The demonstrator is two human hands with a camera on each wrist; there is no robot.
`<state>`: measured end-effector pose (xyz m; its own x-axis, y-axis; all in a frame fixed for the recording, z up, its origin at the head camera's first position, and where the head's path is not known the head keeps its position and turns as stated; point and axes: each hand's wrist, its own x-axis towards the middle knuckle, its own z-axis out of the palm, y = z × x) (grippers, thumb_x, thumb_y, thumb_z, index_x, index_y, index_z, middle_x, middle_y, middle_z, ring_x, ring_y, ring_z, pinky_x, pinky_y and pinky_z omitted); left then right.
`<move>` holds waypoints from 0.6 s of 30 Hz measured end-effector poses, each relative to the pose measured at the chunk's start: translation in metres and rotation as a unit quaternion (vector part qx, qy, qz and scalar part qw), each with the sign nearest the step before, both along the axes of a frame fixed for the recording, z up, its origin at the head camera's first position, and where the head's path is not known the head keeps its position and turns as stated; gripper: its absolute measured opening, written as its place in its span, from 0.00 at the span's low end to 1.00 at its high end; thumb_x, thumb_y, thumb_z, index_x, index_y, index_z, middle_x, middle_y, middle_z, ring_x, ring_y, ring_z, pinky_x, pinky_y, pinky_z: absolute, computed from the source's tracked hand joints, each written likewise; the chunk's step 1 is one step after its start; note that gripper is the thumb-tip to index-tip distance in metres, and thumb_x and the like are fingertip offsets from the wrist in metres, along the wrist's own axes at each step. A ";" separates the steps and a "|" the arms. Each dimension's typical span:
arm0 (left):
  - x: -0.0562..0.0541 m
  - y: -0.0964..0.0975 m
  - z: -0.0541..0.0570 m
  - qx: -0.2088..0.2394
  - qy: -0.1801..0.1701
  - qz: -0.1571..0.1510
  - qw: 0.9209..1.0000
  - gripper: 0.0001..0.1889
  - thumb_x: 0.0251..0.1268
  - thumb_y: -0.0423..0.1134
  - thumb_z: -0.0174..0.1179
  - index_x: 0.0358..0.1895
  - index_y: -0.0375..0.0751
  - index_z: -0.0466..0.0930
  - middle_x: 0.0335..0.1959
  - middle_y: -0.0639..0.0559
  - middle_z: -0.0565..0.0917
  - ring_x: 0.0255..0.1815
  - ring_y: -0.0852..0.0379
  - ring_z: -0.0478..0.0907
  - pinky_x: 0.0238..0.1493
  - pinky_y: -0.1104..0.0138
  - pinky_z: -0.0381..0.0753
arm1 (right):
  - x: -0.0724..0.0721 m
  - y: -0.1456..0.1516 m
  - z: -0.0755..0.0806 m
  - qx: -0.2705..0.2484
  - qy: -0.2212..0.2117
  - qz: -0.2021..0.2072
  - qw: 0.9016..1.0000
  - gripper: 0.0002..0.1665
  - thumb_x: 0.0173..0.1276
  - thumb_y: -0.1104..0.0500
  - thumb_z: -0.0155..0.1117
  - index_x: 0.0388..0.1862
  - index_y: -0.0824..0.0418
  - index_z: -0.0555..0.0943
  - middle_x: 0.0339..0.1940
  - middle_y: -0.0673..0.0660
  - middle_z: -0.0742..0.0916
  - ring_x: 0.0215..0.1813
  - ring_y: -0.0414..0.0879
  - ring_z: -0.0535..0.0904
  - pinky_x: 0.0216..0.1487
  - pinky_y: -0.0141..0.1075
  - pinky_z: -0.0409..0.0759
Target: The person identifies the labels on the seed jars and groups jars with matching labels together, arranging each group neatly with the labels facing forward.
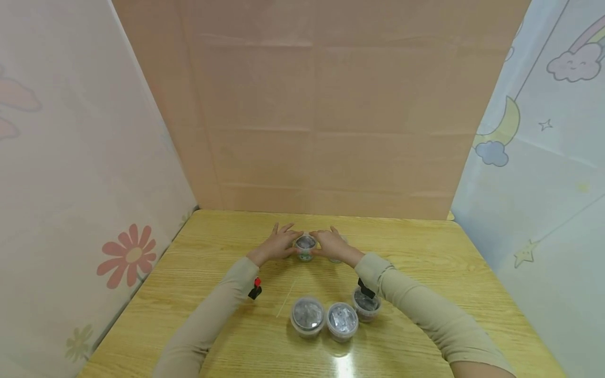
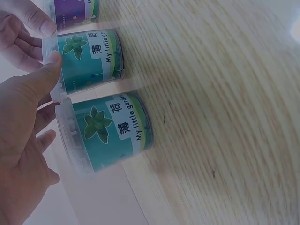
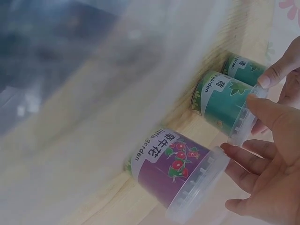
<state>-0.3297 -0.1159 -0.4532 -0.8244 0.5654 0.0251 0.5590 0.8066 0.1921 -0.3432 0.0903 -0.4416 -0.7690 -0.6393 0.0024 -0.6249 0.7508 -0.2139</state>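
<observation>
Teal tub (image 2: 89, 61) held from both sides
Left-hand grip (image 1: 279, 244) and right-hand grip (image 1: 330, 244) pinch its top, likely for balance; purple tub (image 3: 169, 169) stands beside the right-hand grip.

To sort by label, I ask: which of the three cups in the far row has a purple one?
The right cup, beside the right hand; the left cup and middle cup have teal labels.
</observation>
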 end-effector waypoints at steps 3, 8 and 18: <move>0.000 -0.001 -0.001 -0.001 0.002 0.001 1.000 0.33 0.63 0.52 0.55 0.69 0.43 0.61 0.67 0.50 0.67 0.74 0.43 0.46 0.67 0.36 0.37 | 0.001 -0.001 0.001 0.000 0.002 0.001 1.000 0.36 0.61 0.47 0.66 0.64 0.62 0.70 0.59 0.60 0.79 0.61 0.55 0.73 0.67 0.62 0.53; -0.001 -0.001 -0.001 -0.003 0.005 0.001 1.000 0.32 0.64 0.52 0.54 0.69 0.43 0.61 0.67 0.51 0.67 0.74 0.45 0.46 0.67 0.36 0.38 | 0.001 -0.001 0.001 0.004 0.000 -0.002 1.000 0.36 0.61 0.47 0.65 0.65 0.61 0.69 0.60 0.60 0.78 0.62 0.55 0.72 0.67 0.62 0.52; -0.002 -0.005 -0.004 0.031 -0.016 0.001 0.999 0.33 0.64 0.52 0.55 0.69 0.41 0.61 0.67 0.47 0.67 0.72 0.42 0.52 0.67 0.36 0.38 | 0.000 0.004 0.005 0.002 -0.025 -0.009 1.000 0.39 0.63 0.44 0.62 0.67 0.61 0.66 0.63 0.60 0.75 0.66 0.55 0.67 0.68 0.62 0.49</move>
<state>-0.3320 -0.1210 -0.4568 -0.8262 0.5624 0.0326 0.5504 0.7936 0.2591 -0.3427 0.0948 -0.4361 -0.7796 -0.6250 -0.0395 -0.5995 0.7631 -0.2415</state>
